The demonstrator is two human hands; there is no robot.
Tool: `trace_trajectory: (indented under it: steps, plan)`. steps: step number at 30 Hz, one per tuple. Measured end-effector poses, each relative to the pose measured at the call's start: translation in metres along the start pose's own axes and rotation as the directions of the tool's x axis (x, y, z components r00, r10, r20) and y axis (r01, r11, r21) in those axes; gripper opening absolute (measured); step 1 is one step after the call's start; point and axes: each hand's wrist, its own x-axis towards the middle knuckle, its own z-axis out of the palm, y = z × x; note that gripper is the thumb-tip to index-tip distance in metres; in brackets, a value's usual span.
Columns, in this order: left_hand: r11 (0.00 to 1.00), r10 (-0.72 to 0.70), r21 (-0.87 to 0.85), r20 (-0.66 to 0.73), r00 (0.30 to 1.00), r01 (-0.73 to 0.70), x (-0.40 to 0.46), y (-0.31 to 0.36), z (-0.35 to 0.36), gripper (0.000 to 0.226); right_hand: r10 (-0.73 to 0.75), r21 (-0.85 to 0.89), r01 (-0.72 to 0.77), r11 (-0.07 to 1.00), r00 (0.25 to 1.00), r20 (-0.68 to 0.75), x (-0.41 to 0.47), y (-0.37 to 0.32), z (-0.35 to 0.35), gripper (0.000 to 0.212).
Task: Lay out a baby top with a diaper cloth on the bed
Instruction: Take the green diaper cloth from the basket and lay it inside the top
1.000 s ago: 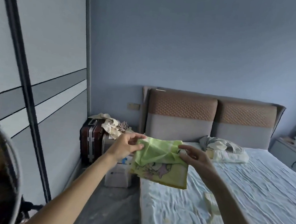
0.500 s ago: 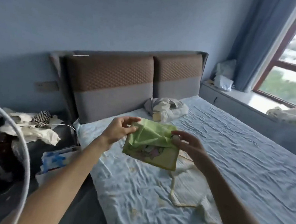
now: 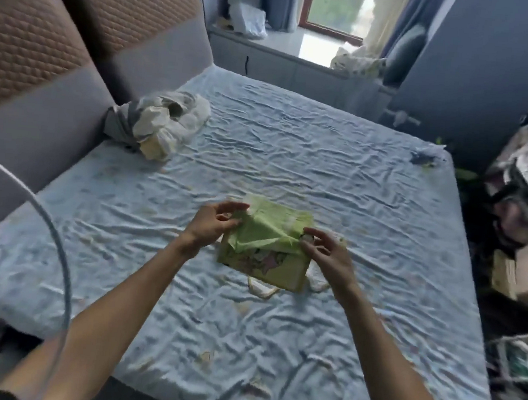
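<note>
A folded green baby top (image 3: 268, 242) with a cartoon print hangs between my hands over the middle of the bed (image 3: 292, 157). My left hand (image 3: 213, 222) pinches its upper left edge. My right hand (image 3: 325, 254) pinches its right edge. Under the top lies a cream cloth with ties (image 3: 263, 291) on the light blue sheet, mostly hidden by the top and my right hand.
A heap of crumpled grey and cream clothes (image 3: 160, 122) lies by the padded headboard (image 3: 78, 40). A cluttered pile and a cardboard box (image 3: 527, 267) stand right of the bed. A white hoop (image 3: 58, 244) crosses the left foreground. A window ledge (image 3: 290, 47) runs behind.
My view has swung right and down from the wardrobe and headboard onto the bed. Both hands have carried the green top over the middle of the sheet, above the cream cloth.
</note>
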Motion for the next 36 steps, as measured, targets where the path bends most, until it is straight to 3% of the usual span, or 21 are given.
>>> trace_trajectory:
  steps: [4,13,18,26,32,36]
  plan:
    - [0.997,-0.082,0.011,0.017,0.997,0.082,0.046,-0.079,0.031,0.037,0.092,-0.02,-0.093,0.995,0.995,-0.031,0.028,0.084,0.014,0.024]
    - [0.979,-0.202,-0.003,0.093,0.975,0.203,0.144,-0.323,0.078,0.038,0.297,0.063,-0.291,0.955,0.947,-0.121,0.078,0.325,0.087,0.021]
    - [0.97,-0.244,0.037,0.145,0.959,0.241,0.165,-0.413,0.089,0.041,0.316,-0.034,-0.321,0.946,0.943,-0.1,0.092,0.401,0.105,0.02]
    - [0.932,-0.344,0.213,0.278,0.897,0.291,0.172,-0.457,0.093,0.058,0.391,-0.354,-0.393,0.848,0.917,-0.08,0.108,0.439,0.119,0.024]
    - [0.926,-0.342,0.256,0.266,0.901,0.276,0.176,-0.452,0.095,0.06,0.453,-0.317,-0.473,0.822,0.881,-0.139,0.106,0.433,0.13,0.037]
    - [0.918,-0.292,0.343,0.248,0.924,0.198,0.18,-0.453,0.102,0.053,0.427,-0.386,-0.429,0.817,0.899,-0.094,0.099,0.44,0.133,0.04]
